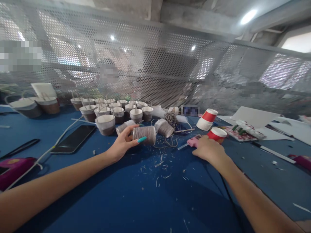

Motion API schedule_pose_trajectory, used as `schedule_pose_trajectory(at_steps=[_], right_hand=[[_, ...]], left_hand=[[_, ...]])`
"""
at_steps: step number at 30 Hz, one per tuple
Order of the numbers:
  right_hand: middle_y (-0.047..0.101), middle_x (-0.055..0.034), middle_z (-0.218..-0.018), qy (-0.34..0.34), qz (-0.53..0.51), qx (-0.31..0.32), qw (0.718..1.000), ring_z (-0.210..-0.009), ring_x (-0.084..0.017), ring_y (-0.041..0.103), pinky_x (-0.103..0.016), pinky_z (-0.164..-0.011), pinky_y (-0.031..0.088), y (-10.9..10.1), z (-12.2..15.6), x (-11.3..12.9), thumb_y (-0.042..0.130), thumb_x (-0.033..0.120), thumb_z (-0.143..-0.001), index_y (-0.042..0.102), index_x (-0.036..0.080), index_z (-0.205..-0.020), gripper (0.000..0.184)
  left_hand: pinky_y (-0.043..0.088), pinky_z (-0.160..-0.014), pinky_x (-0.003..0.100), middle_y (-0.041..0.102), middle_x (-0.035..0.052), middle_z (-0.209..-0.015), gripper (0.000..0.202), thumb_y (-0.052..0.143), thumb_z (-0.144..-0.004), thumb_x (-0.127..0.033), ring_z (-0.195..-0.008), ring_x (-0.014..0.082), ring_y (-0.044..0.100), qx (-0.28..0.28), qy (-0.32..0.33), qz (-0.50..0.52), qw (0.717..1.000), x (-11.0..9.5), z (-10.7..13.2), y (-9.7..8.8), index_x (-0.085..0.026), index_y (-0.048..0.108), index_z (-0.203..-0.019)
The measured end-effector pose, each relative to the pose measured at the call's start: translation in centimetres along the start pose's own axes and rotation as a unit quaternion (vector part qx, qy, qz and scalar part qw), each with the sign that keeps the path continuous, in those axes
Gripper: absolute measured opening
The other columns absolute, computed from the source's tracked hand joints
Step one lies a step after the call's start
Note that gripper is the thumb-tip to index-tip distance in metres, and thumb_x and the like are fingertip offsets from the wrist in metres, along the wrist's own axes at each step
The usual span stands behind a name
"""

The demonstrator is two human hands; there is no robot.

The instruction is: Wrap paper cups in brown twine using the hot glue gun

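Craft workshop, by evidence. Blue table [155, 207] littered with scraps [159, 164]. Batch of small handled buckets [105, 124] along far side of table; tangled cord [171, 120] on table, glue gun [193, 141] over it. Perforated metal screen [167, 71] behind table, bare concrete ceiling [194, 22] above.

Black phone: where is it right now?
In the head view, the phone lies on the blue table at left, between the white cable and the left hand.
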State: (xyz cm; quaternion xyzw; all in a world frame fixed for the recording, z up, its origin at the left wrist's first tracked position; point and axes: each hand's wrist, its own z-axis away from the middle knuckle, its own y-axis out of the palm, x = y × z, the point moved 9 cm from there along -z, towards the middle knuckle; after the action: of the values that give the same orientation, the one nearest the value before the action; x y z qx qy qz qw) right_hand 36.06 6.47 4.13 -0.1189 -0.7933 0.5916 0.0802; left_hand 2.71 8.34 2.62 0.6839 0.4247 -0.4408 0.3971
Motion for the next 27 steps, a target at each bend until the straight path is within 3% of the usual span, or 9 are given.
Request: schedule_pose_trajectory(at_steps=[3, 6, 9, 11, 14, 18, 20, 23, 27], right_hand=[[0.065, -0.013, -0.07, 0.022, -0.029, 0.0, 0.999, -0.061, -0.028, 0.064, -0.035, -0.049, 0.043, -0.5, -0.2, 0.1, 0.065, 0.024, -0.064, 0.064, 0.019, -0.078, 0.014], [0.067, -0.0179, -0.077, 0.043, -0.061, 0.028, 0.997, -0.07, -0.031, 0.067, -0.036, -0.054, 0.044, -1.8, 0.0, 1.0, 0.052, 0.027, -0.077, 0.066, 0.011, -0.089, 0.025], [0.068, -0.019, -0.08, -0.026, -0.111, -0.023, 0.993, -0.08, -0.033, 0.067, -0.038, -0.066, 0.046, -4.8, 0.6, 3.3, 0.042, 0.028, -0.085, 0.067, 0.009, -0.091, 0.032], [0.069, -0.0171, -0.08, -0.071, -0.194, -0.082, 0.975, -0.085, -0.033, 0.066, -0.04, -0.073, 0.047, -6.8, 1.3, 4.6, 0.043, 0.034, -0.087, 0.068, 0.011, -0.089, 0.034], [0.07, -0.011, -0.079, -0.125, -0.404, -0.088, 0.902, -0.084, -0.028, 0.066, -0.037, -0.075, 0.05, -7.8, 2.4, 6.2, 0.051, 0.045, -0.083, 0.068, 0.016, -0.086, 0.034], [0.067, -0.0045, -0.064, -0.13, -0.644, 0.068, 0.751, -0.059, -0.018, 0.064, -0.029, -0.054, 0.052, -5.8, 3.5, 8.4, 0.06, 0.046, -0.075, 0.066, 0.016, -0.08, 0.031], [0.057, 0.0005, -0.045, -0.11, -0.682, 0.134, 0.711, -0.036, -0.013, 0.052, -0.026, -0.038, 0.043, -4.5, 4.0, 9.1, 0.06, 0.047, -0.075, 0.064, 0.015, -0.073, 0.032], [0.045, 0.0042, -0.031, -0.101, -0.661, 0.154, 0.728, -0.023, -0.009, 0.036, -0.024, -0.028, 0.031, -3.7, 4.4, 9.4, 0.062, 0.045, -0.073, 0.06, 0.016, -0.059, 0.032], [0.041, 0.0043, -0.029, -0.112, -0.609, 0.152, 0.77, -0.023, -0.008, 0.035, -0.023, -0.028, 0.032, -3.5, 4.7, 9.6, 0.062, 0.039, -0.071, 0.05, 0.02, -0.047, 0.033]], left_hand=[[0.053, -0.086, 0.033, 0.057, 0.0053, -0.118, 0.056, 0.078, -0.068, -0.022, -0.106, 0.0219, 0.058, 0.006, 0.003, -0.013, 1.0, 0.1, 0.0, 0.0, -0.024, 0.052, -0.118], [0.054, -0.083, 0.031, 0.056, 0.0037, -0.119, 0.055, 0.076, -0.07, -0.022, -0.102, 0.0192, 0.059, 0.002, 0.023, -0.015, 1.0, -0.1, -0.1, -0.1, -0.027, 0.051, -0.118], [0.054, -0.084, 0.031, 0.055, 0.003, -0.121, 0.054, 0.076, -0.07, -0.021, -0.102, 0.0186, 0.059, 0.007, 0.039, -0.019, 0.999, -0.1, -0.2, -0.1, -0.028, 0.051, -0.117], [0.054, -0.086, 0.033, 0.055, 0.0034, -0.123, 0.054, 0.077, -0.068, -0.019, -0.105, 0.02, 0.059, 0.011, 0.043, -0.028, 0.999, -0.1, -0.2, 0.0, -0.028, 0.051, -0.115], [0.053, -0.088, 0.033, 0.055, 0.0027, -0.124, 0.057, 0.079, -0.064, -0.015, -0.107, 0.0203, 0.058, 0.02, 0.044, -0.022, 0.999, -0.3, -0.1, 0.2, -0.028, 0.053, -0.113], [0.055, -0.083, 0.032, 0.059, 0.0027, -0.117, 0.058, 0.079, -0.062, -0.01, -0.102, 0.0197, 0.06, 0.043, 0.039, -0.007, 0.998, -0.6, 0.2, 0.7, -0.027, 0.054, -0.111], [0.055, -0.081, 0.032, 0.061, 0.0028, -0.114, 0.058, 0.079, -0.063, -0.01, -0.101, 0.0198, 0.061, 0.044, 0.039, -0.006, 0.998, -0.6, 0.2, 0.7, -0.027, 0.054, -0.112], [0.055, -0.082, 0.031, 0.061, 0.0029, -0.115, 0.058, 0.078, -0.063, -0.01, -0.102, 0.0201, 0.061, 0.038, 0.047, -0.006, 0.998, -0.6, 0.1, 0.5, -0.027, 0.054, -0.113], [0.056, -0.08, 0.029, 0.06, 0.004, -0.118, 0.059, 0.079, -0.061, -0.008, -0.102, 0.0202, 0.061, 0.036, 0.057, -0.005, 0.998, -0.7, 0.0, 0.4, -0.026, 0.056, -0.112]])
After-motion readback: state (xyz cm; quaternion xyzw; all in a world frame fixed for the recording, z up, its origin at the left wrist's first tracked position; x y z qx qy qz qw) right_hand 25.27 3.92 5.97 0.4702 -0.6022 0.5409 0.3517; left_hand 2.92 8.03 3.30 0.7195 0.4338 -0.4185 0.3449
